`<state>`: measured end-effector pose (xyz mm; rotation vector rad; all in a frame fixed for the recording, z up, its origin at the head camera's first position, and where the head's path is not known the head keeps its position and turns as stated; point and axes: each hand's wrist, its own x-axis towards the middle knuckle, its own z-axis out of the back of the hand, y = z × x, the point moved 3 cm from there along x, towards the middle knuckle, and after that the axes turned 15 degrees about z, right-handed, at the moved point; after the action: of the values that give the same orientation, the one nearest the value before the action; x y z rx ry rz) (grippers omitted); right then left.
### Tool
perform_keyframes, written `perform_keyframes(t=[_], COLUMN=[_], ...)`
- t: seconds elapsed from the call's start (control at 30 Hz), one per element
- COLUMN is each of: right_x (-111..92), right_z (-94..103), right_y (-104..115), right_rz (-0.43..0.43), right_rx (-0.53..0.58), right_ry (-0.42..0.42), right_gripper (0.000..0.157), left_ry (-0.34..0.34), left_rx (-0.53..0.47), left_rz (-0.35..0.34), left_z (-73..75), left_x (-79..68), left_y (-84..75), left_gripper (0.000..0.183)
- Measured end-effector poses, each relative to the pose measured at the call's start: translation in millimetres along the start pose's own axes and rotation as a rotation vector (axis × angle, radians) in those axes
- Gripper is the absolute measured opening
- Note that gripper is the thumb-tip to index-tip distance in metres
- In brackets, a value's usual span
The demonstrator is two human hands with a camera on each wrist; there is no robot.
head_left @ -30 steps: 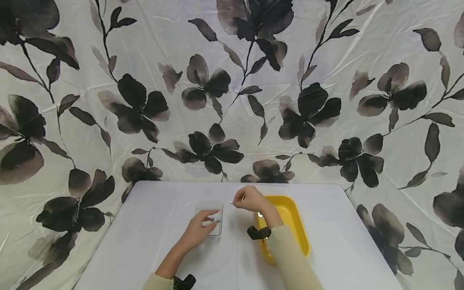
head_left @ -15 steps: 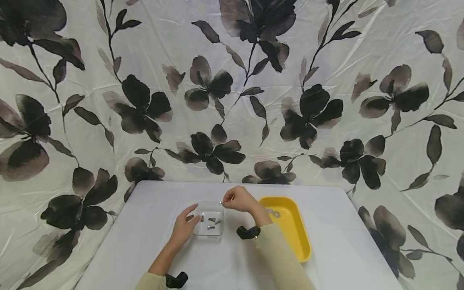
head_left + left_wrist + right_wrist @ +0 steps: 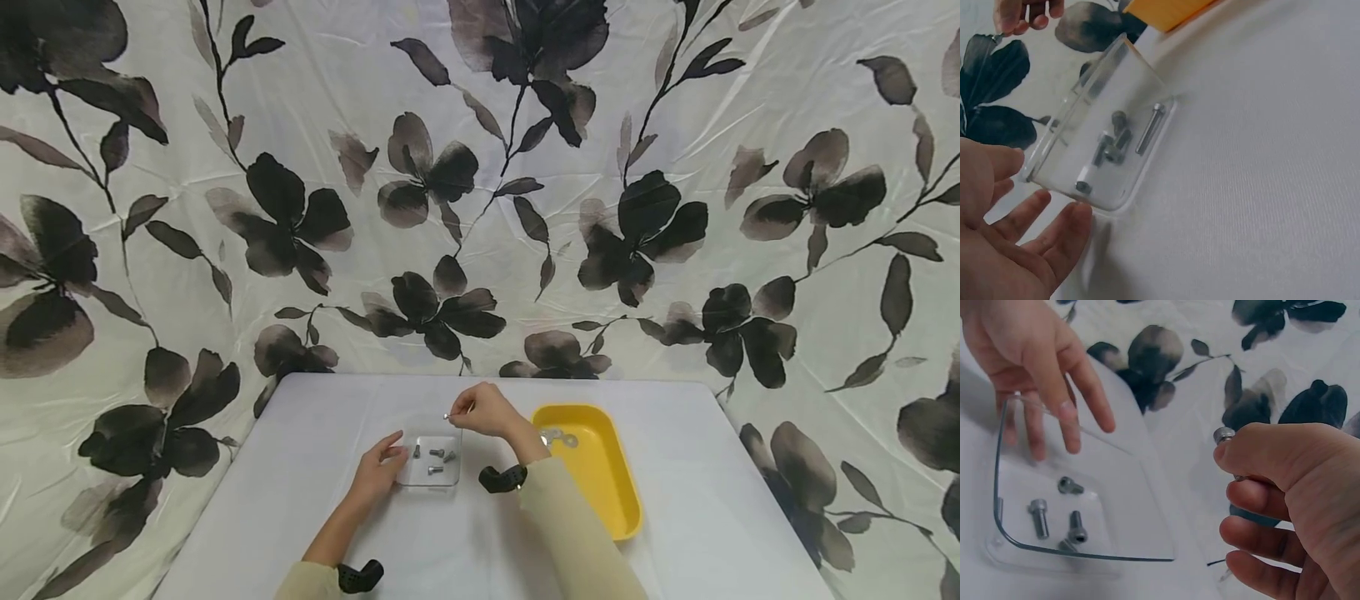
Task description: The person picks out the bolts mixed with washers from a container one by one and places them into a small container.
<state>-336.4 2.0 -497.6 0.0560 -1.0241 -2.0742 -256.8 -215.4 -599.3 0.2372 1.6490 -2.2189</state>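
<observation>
Between the thumb and index finger of my right hand (image 3: 487, 412) is a small silver socket-head screw (image 3: 1224, 434), held above the far right part of a clear plastic box (image 3: 427, 485). Several similar socket-head screws (image 3: 1039, 519) lie on the floor of the box. One longer screw (image 3: 1150, 129) lies along a side in the left wrist view. My left hand (image 3: 375, 468) is at the left wall of the box, fingers spread and relaxed, holding nothing. Whether its fingertips touch the wall, I cannot tell.
Right of the box stands a yellow tray (image 3: 611, 475), with several flat washers (image 3: 570, 440) near its far left corner. My right forearm crosses part of the tray. A white table (image 3: 720, 500) carries everything, and a floral cloth (image 3: 540, 208) hangs behind.
My left hand has moved left off the box, uncovering the screws inside. My right hand, pinching the screw, has moved left from near the tray to above the box.
</observation>
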Motion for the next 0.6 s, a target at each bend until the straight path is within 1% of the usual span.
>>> perform_keyframes(t=[0.17, 0.4, 0.47, 0.6], right_x=[1.6, 0.6, -0.3, -2.5], right_z=[-6.1, -15.5, -17.9, -22.6], right_y=[-0.1, -2.2, -3.1, -4.9], right_rz=[0.007, -0.005, -0.008, -0.017], right_rx=[-0.013, -0.007, -0.016, 0.002], right_ry=[-0.016, -0.024, -0.034, -0.054], right_gripper=[0.004, 0.004, 0.005, 0.004], left_ry=[0.036, 0.051, 0.058, 0.064], left_rx=[-0.027, -0.057, -0.060, -0.063], left_rz=[0.016, 0.033, 0.037, 0.038], left_z=[0.3, 1.3, 1.0, 0.0], left_x=[-2.6, -3.4, -2.7, -0.6], left_y=[4.7, 11.6, 13.5, 15.3], left_gripper=[0.050, 0.049, 0.049, 0.049])
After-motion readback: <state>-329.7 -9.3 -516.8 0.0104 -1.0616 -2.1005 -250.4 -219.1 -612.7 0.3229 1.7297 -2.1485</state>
